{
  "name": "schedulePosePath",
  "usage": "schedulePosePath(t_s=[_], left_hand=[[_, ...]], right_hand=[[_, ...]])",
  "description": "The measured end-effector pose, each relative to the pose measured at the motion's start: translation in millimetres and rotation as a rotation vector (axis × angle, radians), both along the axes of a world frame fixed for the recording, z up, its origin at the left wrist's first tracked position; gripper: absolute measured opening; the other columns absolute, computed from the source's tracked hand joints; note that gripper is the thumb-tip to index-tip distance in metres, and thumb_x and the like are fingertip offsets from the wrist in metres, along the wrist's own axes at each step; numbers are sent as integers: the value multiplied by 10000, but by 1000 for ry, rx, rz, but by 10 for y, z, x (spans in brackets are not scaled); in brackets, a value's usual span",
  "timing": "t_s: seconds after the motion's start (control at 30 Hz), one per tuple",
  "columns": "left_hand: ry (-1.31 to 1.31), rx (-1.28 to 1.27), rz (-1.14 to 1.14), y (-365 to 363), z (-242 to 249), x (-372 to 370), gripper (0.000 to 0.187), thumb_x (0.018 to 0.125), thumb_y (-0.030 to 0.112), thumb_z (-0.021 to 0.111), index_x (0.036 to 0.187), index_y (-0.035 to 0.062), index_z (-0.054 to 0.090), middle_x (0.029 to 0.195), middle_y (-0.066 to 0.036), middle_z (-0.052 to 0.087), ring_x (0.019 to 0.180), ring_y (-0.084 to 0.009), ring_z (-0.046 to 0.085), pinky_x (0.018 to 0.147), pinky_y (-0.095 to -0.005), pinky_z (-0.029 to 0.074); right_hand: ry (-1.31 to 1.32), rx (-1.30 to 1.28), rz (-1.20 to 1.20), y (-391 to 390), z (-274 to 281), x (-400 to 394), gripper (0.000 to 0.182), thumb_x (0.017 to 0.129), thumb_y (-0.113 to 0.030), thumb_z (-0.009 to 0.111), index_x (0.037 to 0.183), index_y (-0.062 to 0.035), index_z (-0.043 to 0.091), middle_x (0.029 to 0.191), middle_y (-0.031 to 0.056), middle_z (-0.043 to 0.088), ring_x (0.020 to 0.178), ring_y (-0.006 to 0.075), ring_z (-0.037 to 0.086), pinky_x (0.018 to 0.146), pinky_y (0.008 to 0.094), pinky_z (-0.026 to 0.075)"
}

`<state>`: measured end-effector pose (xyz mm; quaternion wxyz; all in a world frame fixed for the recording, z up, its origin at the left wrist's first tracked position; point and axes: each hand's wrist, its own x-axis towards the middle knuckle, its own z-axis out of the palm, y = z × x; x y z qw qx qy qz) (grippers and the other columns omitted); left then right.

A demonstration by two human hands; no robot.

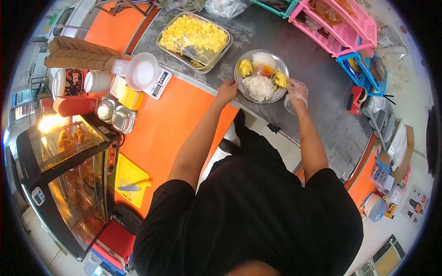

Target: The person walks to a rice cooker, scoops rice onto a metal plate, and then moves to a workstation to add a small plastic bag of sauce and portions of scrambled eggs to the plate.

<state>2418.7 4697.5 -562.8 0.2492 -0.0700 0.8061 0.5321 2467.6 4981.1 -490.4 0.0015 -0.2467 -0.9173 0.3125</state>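
On the dark grey counter stands a round metal plate with two mounds of white rice, scrambled egg on two sides and something orange-red in the middle. My left hand is bare and grips the plate's left rim, fingers pressed together. At the right rim is my right hand in a clear plastic glove, its fingers closed at the plate's edge beside the egg. Up and to the left, a metal tray holds a large heap of scrambled egg, partly under clear plastic.
A kitchen scale with a white container stands left on the orange surface. Below are a yellow board with a knife and a lit food warmer. Pink baskets and a red tape dispenser stand right.
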Motion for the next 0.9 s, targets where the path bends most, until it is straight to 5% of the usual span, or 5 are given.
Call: schedulePosePath(t_s=[0.13, 0.3, 0.4, 0.47, 0.9], left_hand=[[-209, 212, 76, 93, 354, 9, 282, 813, 187, 590, 990, -31, 564, 838, -132, 618, 759, -231, 633, 575, -331, 515], [-243, 76, 4, 189, 668, 0, 232, 812, 88, 570, 1012, -26, 544, 891, -128, 605, 768, -221, 631, 576, -317, 549], [-264, 173, 62, 198, 640, 9, 216, 820, 38, 546, 1025, -27, 529, 943, -130, 594, 784, -218, 625, 633, -323, 568], [-291, 227, 73, 184, 664, 13, 218, 828, 18, 530, 1041, -27, 518, 968, -129, 588, 805, -215, 621, 660, -324, 573], [-232, 474, 102, 44, 531, 204, 254, 885, 44, 485, 1139, 38, 490, 965, -68, 602, 844, -153, 600, 678, -291, 534]], right_hand=[[9, 83, 65, 94, -161, 25, 210, 799, -210, 599, 957, -97, 680, 962, 106, 656, 878, 239, 624, 805, 318, 472], [95, 124, 159, 174, -272, 53, 186, 784, -209, 612, 902, -85, 685, 900, 81, 665, 799, 211, 628, 751, 310, 481], [37, -24, 35, 185, -142, 50, 160, 800, -186, 605, 897, -84, 681, 802, 49, 651, 692, 151, 603, 664, 283, 481], [44, -474, -231, 326, -301, 40, 158, 815, -154, 602, 943, -85, 665, 745, 5, 613, 631, 91, 552, 603, 246, 463], [80, -560, -245, 487, -44, -25, 203, 820, -117, 609, 1012, -58, 631, 810, -4, 588, 694, 72, 530, 648, 213, 442]])
